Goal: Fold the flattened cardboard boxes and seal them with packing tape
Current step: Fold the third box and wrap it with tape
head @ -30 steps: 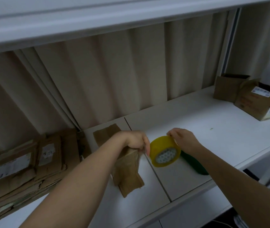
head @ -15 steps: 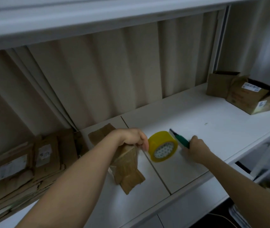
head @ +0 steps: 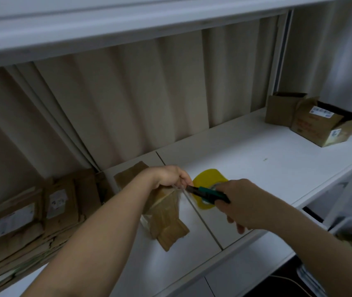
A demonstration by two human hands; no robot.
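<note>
Cardboard box [head: 166, 213] sits on the white shelf [head: 256, 159], and the left hand [head: 170, 176] grips its top; the right hand [head: 241, 202] holds a green cutter [head: 207, 192] by the yellow tape roll [head: 209, 181]

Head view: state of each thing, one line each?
Left hand: grips small cardboard box's top.
Small cardboard box: folded, standing on white shelf.
Right hand: holds green cutter.
Green cutter: tip at the tape by the left fingers.
Yellow tape roll: on shelf, blurred.
Flat boxes: stacked, unfolded.
Far boxes: flaps open.
</note>
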